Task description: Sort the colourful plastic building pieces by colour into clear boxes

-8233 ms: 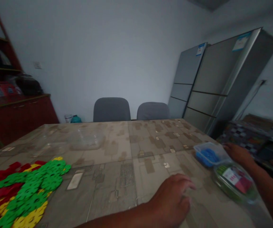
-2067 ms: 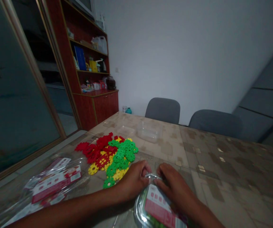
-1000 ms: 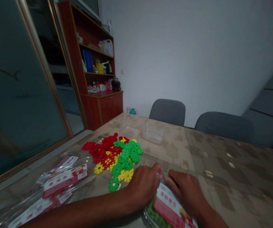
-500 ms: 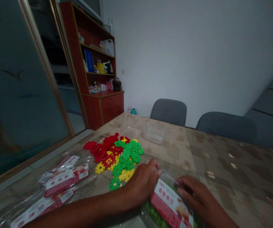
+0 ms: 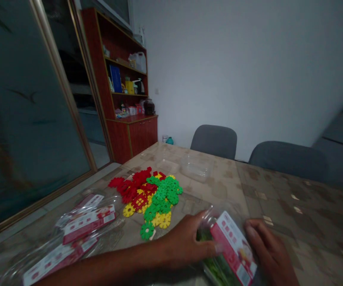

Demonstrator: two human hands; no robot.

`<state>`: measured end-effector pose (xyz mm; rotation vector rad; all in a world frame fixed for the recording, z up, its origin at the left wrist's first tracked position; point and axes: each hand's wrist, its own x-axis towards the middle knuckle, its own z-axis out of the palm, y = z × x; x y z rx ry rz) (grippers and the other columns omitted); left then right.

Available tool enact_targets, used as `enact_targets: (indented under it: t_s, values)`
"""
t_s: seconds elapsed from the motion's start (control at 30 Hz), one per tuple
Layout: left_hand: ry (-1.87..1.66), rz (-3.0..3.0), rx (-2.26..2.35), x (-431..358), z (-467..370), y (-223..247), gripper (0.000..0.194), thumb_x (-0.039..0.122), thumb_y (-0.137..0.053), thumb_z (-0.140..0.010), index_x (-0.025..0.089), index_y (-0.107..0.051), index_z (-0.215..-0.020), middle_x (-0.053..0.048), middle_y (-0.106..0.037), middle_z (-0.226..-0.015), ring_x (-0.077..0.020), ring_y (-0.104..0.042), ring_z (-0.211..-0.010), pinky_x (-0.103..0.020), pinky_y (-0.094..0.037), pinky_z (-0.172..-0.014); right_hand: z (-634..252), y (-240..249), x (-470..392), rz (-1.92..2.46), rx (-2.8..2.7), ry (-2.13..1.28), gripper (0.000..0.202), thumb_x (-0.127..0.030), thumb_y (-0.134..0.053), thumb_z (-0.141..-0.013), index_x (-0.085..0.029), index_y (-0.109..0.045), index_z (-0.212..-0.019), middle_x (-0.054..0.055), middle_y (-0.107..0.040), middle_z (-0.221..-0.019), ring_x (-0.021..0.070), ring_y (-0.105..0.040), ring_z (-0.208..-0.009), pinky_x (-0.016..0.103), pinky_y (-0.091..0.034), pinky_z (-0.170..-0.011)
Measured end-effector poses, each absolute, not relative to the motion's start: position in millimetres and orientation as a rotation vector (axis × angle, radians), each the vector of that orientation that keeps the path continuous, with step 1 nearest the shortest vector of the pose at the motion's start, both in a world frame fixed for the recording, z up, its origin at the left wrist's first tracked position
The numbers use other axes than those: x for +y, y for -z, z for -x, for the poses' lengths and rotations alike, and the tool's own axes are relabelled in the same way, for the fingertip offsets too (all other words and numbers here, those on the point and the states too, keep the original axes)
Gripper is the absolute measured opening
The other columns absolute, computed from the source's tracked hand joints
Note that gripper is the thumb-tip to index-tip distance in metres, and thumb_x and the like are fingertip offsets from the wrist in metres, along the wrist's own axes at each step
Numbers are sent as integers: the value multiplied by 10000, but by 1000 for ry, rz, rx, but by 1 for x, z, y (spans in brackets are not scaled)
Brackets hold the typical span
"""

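A clear plastic food box [image 5: 235, 248] with a pink-and-white label lies tilted at the table's near edge. Green contents show through its side, too blurred to identify. My left hand [image 5: 190, 240] grips the box from the left, with the thumb across its front and the fingers around its upper corner. At the right edge, my right hand [image 5: 271, 252] holds on with bent fingers; its grip is partly hidden. Beyond my left hand lies a loose pile of flower-shaped plastic pieces, green [image 5: 167, 190], red [image 5: 135, 184] and yellow [image 5: 162, 219].
Several labelled clear lids [image 5: 89, 222] overlap at the left of the patterned table [image 5: 219, 194]. A clear tray [image 5: 196, 169] stands farther back. Two grey chairs [image 5: 214, 139] line the far side, and a red-brown cabinet [image 5: 143, 133] stands at the back left.
The box has shifted slightly right and turned, tilting up. My left hand has moved from its upper edge to a grip around its left side, thumb on the front. The view has swung slightly.
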<state>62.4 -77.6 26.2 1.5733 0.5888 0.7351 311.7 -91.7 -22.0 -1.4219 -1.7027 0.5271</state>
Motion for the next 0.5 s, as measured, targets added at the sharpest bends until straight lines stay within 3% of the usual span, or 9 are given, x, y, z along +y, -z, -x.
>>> enact_targets:
  t_s: [0.1,0.2,0.3,0.43,0.5]
  values:
    - [-806,-1610,712,-78,-61,-22,476,279,-689,-822,172,-576,-1273,-114,-678,-1150,-264,-625,-1083,-383,-479,-937,-310,10,-90,1403,-1770,-686,378,-546,-473,-924,-231,-651,-814,8,-665,-646,194,-625,-571,241,-493,-486]
    - [-899,-1410,799,-73,-58,-19,508,331,-673,-804,163,-522,-1259,-76,-664,-953,-195,-671,-795,-282,-516,-637,-304,0,-91,1417,-1720,-754,395,-571,-468,-921,-236,-675,-884,28,-711,-747,210,-663,-642,246,-515,-517]
    - [-889,-1295,797,-66,-42,-23,582,414,-662,-792,179,-447,-1278,-19,-609,-822,-138,-614,-550,-194,-379,-404,-296,-7,-94,1439,-1662,-803,432,-608,-483,-904,-235,-686,-984,33,-693,-727,203,-645,-599,244,-488,-465]
    - [-955,-1348,880,-59,8,-50,576,406,-678,-808,222,-466,-1312,13,-583,-799,-120,-571,-565,-183,-402,-430,-291,-14,-96,1370,-1614,-879,469,-608,-484,-911,-235,-654,-1138,9,-629,-649,165,-577,-480,252,-478,-436]
    - [-1085,-1352,1029,-56,45,-69,519,374,-682,-816,217,-516,-1281,-4,-610,-847,-113,-550,-588,-185,-402,-464,-296,-12,-96,1333,-1625,-870,452,-604,-500,-904,-246,-662,-1129,16,-636,-652,166,-582,-476,258,-501,-448]
